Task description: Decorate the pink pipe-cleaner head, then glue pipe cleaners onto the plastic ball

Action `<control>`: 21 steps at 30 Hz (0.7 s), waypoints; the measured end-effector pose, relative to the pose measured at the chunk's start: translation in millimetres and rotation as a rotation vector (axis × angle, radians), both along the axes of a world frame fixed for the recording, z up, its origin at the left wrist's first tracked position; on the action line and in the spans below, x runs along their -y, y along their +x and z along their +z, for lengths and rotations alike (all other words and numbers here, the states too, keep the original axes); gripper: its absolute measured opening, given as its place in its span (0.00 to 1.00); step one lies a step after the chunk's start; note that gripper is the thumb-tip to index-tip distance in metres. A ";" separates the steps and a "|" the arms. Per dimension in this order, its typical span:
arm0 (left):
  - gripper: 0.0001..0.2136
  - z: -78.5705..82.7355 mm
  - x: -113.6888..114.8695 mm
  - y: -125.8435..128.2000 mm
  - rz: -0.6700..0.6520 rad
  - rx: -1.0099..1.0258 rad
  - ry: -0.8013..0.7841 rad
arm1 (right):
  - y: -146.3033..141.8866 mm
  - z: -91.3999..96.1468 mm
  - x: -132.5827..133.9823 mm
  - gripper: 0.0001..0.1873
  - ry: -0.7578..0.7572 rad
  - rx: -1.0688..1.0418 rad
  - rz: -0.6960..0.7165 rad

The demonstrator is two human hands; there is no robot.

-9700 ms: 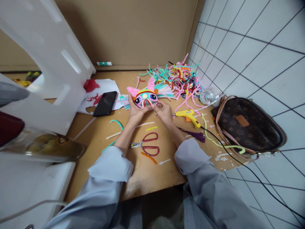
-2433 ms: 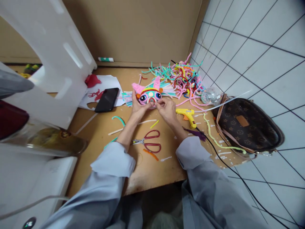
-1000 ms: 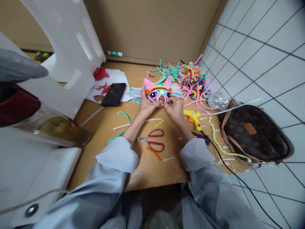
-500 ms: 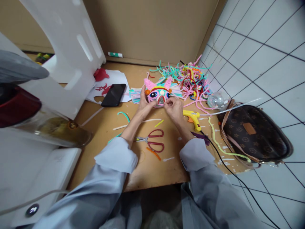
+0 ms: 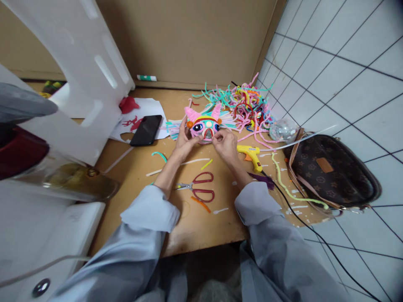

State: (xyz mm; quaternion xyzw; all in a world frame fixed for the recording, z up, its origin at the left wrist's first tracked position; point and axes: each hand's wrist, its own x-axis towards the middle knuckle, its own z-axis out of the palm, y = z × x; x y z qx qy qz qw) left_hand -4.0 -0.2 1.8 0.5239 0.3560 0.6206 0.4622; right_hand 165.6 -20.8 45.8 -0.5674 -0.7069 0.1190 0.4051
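A pink animal head made of pipe cleaners (image 5: pixel 208 122), with pointed ears, blue-and-black eyes and orange balls at its sides, faces me above the table. My left hand (image 5: pixel 185 140) is closed round its left side, the thumb along the lower edge. At its lower right, the fingers of my right hand (image 5: pixel 226 144) pinch beside the mouth, where a red pipe cleaner (image 5: pixel 209 130) arches around a greyish patch; its end is hidden at the fingertips. Red-handled scissors (image 5: pixel 201 186) lie nearer me, between my forearms. A yellow glue gun (image 5: pixel 253 154) rests right of my right hand.
Behind the head lies a heap of coloured pipe cleaners (image 5: pixel 245 105). A black phone (image 5: pixel 146 130) rests on white paper at left. A brown patterned bag (image 5: pixel 336 172) and a clear ball (image 5: pixel 283 130) are at right. The glue gun's black cord (image 5: pixel 302 222) runs off the table edge.
The whole view has shifted slightly, so everything sits a little further left. The red arch around the mouth shows more plainly. Both hands keep their hold on the head.
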 end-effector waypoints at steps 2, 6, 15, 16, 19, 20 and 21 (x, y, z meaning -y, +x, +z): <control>0.58 -1.4 -0.9 -0.2 -0.004 -0.009 0.014 | -0.3 1.2 0.9 0.06 -0.004 0.004 -0.002; 0.61 -5.4 -4.0 0.9 0.036 -0.049 0.044 | -1.0 3.7 2.5 0.07 -0.009 0.005 -0.006; 0.58 -0.5 -1.3 5.2 0.075 -0.073 0.084 | -1.1 3.6 2.7 0.07 -0.012 0.012 -0.024; 0.58 0.1 -1.0 5.1 0.078 -0.077 0.086 | -1.1 3.2 2.6 0.06 -0.010 0.010 -0.021; 0.56 0.7 -1.0 3.9 0.087 -0.095 0.090 | -0.5 2.1 2.5 0.06 -0.006 0.006 -0.009; 0.56 0.6 -1.1 3.5 0.089 -0.103 0.093 | -0.2 1.9 2.6 0.06 -0.008 0.008 -0.007; 0.56 0.6 -1.2 3.0 0.090 -0.112 0.097 | 0.1 1.7 2.7 0.06 -0.009 0.009 -0.008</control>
